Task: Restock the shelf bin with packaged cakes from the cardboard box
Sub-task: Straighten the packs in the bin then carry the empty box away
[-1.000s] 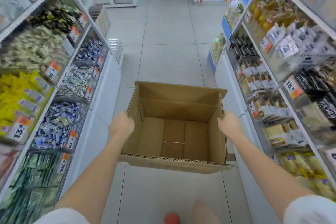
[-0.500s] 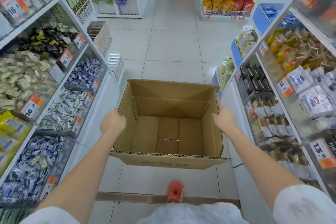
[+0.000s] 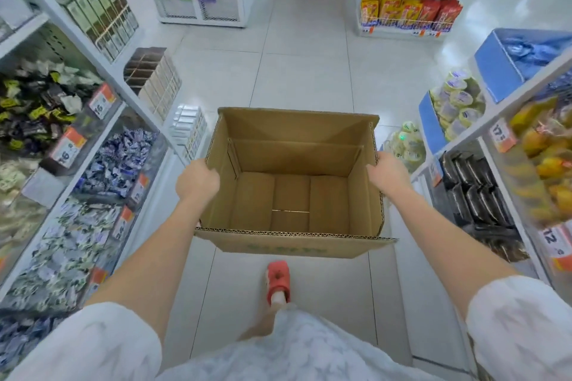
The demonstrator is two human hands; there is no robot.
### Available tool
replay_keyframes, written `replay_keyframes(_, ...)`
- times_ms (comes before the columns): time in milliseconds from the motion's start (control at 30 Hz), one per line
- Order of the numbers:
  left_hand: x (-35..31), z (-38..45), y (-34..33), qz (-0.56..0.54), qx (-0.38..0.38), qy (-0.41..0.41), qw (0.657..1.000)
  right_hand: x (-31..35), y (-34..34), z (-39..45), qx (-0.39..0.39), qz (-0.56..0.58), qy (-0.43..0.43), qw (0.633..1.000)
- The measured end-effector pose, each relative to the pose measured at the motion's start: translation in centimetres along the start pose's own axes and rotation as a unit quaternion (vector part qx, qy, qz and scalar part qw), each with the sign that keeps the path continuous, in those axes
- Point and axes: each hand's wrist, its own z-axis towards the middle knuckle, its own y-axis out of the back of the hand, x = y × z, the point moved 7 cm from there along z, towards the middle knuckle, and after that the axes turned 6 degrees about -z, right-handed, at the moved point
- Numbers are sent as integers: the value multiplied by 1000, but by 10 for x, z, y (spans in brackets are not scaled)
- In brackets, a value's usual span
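Observation:
An open brown cardboard box (image 3: 291, 195) hangs in front of me at waist height, and I see nothing inside it but its bare bottom flaps. My left hand (image 3: 196, 181) grips the box's left wall at the rim. My right hand (image 3: 387, 175) grips the right wall, fingers curled over the edge. Clear shelf bins (image 3: 538, 176) with wrapped yellow cakes and other packets stand on the right. No packaged cake is in either hand.
I stand in a narrow shop aisle with a white tiled floor (image 3: 303, 65). Shelves of sweets (image 3: 93, 170) line the left, snack bins and dark packets (image 3: 473, 192) the right. More racks (image 3: 408, 9) stand at the far end. My red shoe (image 3: 278, 281) is below the box.
I have walked forward along the aisle carrying the box. The shelves have slid past on both sides, and the far racks are closer. Both hands keep their hold.

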Motion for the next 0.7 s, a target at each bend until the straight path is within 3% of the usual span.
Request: replay_keyframes(700, -209, 428, -15, -18, -31, 56, 998, 207, 34, 486, 19, 26, 39, 999)
